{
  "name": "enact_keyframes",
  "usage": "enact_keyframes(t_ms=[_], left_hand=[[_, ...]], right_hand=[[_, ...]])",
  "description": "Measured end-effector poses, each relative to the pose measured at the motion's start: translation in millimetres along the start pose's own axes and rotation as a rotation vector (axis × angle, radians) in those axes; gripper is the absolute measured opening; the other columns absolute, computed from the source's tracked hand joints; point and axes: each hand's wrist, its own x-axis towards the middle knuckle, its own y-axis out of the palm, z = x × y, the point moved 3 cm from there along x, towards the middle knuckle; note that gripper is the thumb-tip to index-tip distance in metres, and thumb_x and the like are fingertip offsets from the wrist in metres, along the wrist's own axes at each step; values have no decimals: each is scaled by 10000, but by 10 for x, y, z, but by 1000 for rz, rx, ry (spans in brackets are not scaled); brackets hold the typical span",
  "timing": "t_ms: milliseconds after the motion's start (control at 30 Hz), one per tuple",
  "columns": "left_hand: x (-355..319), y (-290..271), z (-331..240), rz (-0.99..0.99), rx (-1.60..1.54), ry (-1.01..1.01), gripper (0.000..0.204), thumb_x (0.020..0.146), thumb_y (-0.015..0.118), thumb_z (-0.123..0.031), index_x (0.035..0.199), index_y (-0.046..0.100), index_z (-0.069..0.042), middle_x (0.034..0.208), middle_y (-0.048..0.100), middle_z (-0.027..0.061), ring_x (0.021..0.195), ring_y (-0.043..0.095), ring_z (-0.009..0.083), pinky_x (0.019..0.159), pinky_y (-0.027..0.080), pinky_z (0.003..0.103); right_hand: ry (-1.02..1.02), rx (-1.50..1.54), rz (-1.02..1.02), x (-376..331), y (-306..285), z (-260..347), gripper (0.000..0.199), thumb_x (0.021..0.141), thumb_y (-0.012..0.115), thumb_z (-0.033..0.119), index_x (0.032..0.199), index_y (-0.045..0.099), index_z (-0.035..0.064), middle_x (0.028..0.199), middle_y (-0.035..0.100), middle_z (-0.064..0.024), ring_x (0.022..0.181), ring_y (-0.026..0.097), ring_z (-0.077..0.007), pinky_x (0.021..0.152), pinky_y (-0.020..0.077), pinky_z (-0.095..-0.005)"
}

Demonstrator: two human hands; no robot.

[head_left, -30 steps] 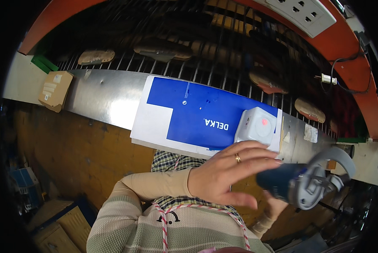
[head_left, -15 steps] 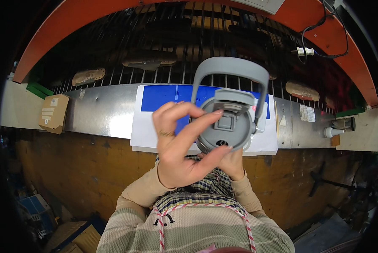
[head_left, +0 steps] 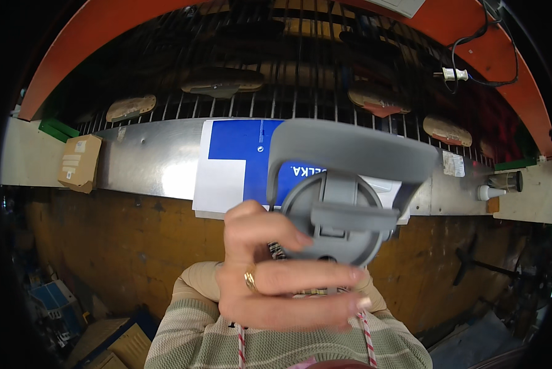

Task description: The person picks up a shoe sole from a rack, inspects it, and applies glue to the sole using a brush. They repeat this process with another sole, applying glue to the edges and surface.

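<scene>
A grey drinking bottle (head_left: 362, 243) with a round lid is held up close in front of me, seen from above. Its wide carry handle (head_left: 349, 140) stands up on the far side, and a flip-up flap (head_left: 353, 218) sits on the lid. My left hand (head_left: 276, 277), a ring on one finger, is at the lid's near left side. One fingertip lies at the lid, and other fingers stretch apart across its near edge. The thumb is not plain to see. My right hand is hidden under the bottle and behind my left hand; only its sleeve (head_left: 376, 295) shows there.
Blue-and-white printed sheets (head_left: 226, 141) lie on the metal ledge (head_left: 150, 160) behind the bottle. A cardboard box (head_left: 80, 163) stands at the left, a white nozzle bottle (head_left: 490, 192) at the right. Beyond are dark bars with shoe soles (head_left: 223, 83), and a plug with cable (head_left: 454, 74).
The bottle has come nearer and lower in view, its handle tilting toward me. My left hand has moved from the flap and lid top to the near edge, fingers now stretched rightward.
</scene>
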Motion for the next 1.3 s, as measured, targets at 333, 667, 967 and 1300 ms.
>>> enact_keyframes(t_ms=[333, 667, 967, 1300], left_hand=[[97, 6, -56, 95, 178, 61, 206, 763, 747, -375, 897, 791, -225, 812, 740, -118, 790, 515, 126, 842, 385, 332], [56, -499, 237, -80, 197, -2, 636, 942, 442, -676, 1008, 617, -68, 892, 665, 43, 900, 457, 227, 904, 363, 450], [23, -481, 301, 177, 227, -3, 813, 781, 552, -813, 1119, 640, -78, 999, 662, 46, 1092, 437, 279, 1080, 276, 551], [126, -250, 170, 297, 406, -37, 677, 731, 750, -639, 1143, 694, -104, 1070, 594, 42, 1149, 405, 308, 1127, 219, 596]], right_hand=[[170, 219, -33, -93, 85, -23, 742, 616, 894, 189, 1252, 568, -9, 1295, 533, -166, 1148, 571, -289, 950, 478, -404], [302, 269, 30, 69, -43, -72, 982, 575, 928, 152, 1399, 416, -4, 1315, 564, -130, 1154, 598, -250, 930, 522, -372], [168, 203, -45, 191, -42, 22, 832, 599, 934, 169, 1286, 514, -41, 1190, 619, -142, 1102, 619, -241, 959, 506, -373], [130, 157, 16, 231, 67, 21, 902, 599, 931, 181, 1328, 440, -22, 1203, 516, -111, 1123, 544, -243, 973, 435, -366]])
